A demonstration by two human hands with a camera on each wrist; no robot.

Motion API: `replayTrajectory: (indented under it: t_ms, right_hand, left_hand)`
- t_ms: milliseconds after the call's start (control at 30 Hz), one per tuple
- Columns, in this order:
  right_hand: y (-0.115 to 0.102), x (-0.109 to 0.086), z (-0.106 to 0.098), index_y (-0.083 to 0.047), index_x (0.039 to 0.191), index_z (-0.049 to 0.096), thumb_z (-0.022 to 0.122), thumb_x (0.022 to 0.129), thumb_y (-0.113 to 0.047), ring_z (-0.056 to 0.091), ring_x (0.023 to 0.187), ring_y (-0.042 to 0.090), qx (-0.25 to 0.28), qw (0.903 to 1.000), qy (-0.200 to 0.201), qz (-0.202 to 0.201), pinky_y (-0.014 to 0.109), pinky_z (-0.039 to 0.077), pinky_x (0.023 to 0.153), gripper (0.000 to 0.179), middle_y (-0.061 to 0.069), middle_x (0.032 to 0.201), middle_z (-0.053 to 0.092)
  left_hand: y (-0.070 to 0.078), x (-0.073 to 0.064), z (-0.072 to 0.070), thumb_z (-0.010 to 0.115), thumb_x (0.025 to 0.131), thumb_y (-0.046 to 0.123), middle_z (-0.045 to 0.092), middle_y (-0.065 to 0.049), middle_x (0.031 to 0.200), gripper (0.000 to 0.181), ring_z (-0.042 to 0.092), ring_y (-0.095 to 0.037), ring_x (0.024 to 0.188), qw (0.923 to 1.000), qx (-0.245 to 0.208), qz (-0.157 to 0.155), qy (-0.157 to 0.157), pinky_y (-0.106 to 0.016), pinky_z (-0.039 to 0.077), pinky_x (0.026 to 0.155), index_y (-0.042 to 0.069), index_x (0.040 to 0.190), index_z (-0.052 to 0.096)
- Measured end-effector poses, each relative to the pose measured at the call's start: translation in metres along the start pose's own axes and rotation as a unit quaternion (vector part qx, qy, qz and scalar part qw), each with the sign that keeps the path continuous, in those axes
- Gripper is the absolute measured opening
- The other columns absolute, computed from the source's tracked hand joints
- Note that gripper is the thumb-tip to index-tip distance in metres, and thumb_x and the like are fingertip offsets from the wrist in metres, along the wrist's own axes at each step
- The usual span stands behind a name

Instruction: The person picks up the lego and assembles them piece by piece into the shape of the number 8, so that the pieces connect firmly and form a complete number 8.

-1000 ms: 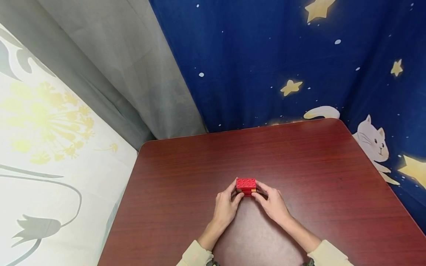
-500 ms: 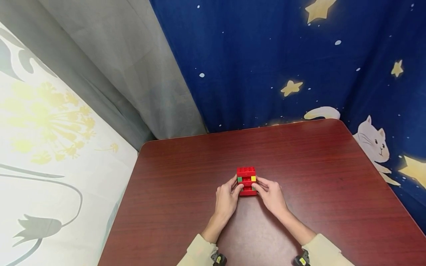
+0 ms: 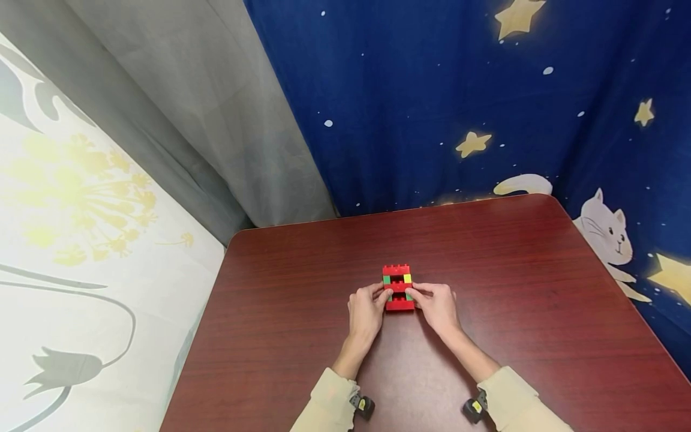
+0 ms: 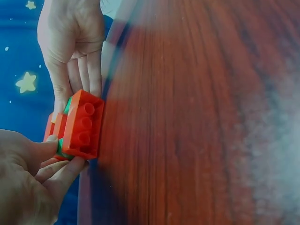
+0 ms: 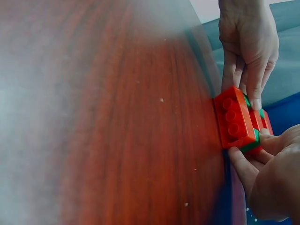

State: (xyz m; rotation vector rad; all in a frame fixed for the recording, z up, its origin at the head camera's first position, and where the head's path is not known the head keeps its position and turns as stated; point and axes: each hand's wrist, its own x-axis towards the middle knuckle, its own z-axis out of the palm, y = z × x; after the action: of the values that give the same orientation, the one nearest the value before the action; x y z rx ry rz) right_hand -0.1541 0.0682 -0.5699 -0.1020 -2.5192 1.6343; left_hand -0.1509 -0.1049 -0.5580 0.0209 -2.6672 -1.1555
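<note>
A small tower of toy building bricks [image 3: 398, 288] is between both hands near the middle of the table. Three red layers are separated by small corner bricks, green and yellow in the upper gap and green in the lower, with openings between them. It is tipped back, so its side faces the head camera. The left hand [image 3: 366, 312] pinches its left side and the right hand [image 3: 439, 309] its right side, thumbs on the near face. Both wrist views show the hollow underside of the bottom red brick [image 4: 85, 124] with its round tubes.
A dark red wood-grain table [image 3: 302, 270] with rounded far corners lies under the hands. Behind it hang a blue star-patterned curtain [image 3: 410, 102] and a grey curtain [image 3: 216, 108]. A white patterned cloth [image 3: 108, 300] hangs at the left.
The brick tower has tipped from studded top facing up to its side facing up, baring the gaps and the green and yellow bricks. Both hands have moved slightly away from the body with it.
</note>
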Motion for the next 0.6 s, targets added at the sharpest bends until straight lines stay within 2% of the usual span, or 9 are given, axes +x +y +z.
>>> replayTrajectory:
  t_ms: [100, 233, 333, 600]
  right_hand:
    - [0.0, 0.004, 0.001, -0.006, 0.11, 0.085, 0.089, 0.09, -0.021, 0.079, 0.073, 0.017, -0.014, 0.9999, 0.006, -0.001, 0.028, 0.063, 0.068, 0.025, 0.013, 0.097, 0.08]
    - [0.0, 0.008, 0.003, -0.006, 0.104, 0.086, 0.09, 0.089, -0.02, 0.079, 0.075, 0.019, -0.024, 0.9995, 0.018, -0.005, 0.037, 0.064, 0.072, 0.021, 0.012, 0.095, 0.08]
    - [0.0, 0.009, 0.004, -0.007, 0.102, 0.087, 0.09, 0.088, -0.02, 0.079, 0.074, 0.019, -0.027, 0.9993, 0.026, -0.008, 0.037, 0.064, 0.071, 0.02, 0.011, 0.092, 0.081]
    - [0.002, 0.011, 0.005, -0.007, 0.098, 0.087, 0.092, 0.086, -0.02, 0.077, 0.071, 0.018, -0.035, 0.9983, 0.042, -0.023, 0.022, 0.051, 0.057, 0.018, 0.01, 0.086, 0.08]
  left_hand:
    - [-0.001, 0.003, 0.002, 0.085, 0.093, 0.027, 0.081, -0.006, 0.098, 0.028, 0.078, -0.017, 0.093, 1.0, 0.008, 0.003, 0.0, -0.044, 0.063, 0.086, 0.007, 0.113, 0.084]
    - [0.0, 0.007, 0.004, 0.086, 0.092, 0.027, 0.081, -0.007, 0.095, 0.026, 0.079, -0.017, 0.089, 0.9998, 0.018, 0.002, -0.002, -0.043, 0.064, 0.084, 0.006, 0.108, 0.085]
    - [0.0, 0.008, 0.005, 0.087, 0.091, 0.028, 0.081, -0.006, 0.092, 0.025, 0.079, -0.017, 0.087, 0.9995, 0.03, 0.007, 0.005, -0.043, 0.064, 0.082, 0.007, 0.105, 0.086]
    - [-0.001, 0.011, 0.01, 0.089, 0.089, 0.029, 0.081, -0.004, 0.088, 0.024, 0.079, -0.016, 0.084, 0.9981, 0.055, 0.014, 0.023, -0.044, 0.063, 0.083, 0.009, 0.101, 0.087]
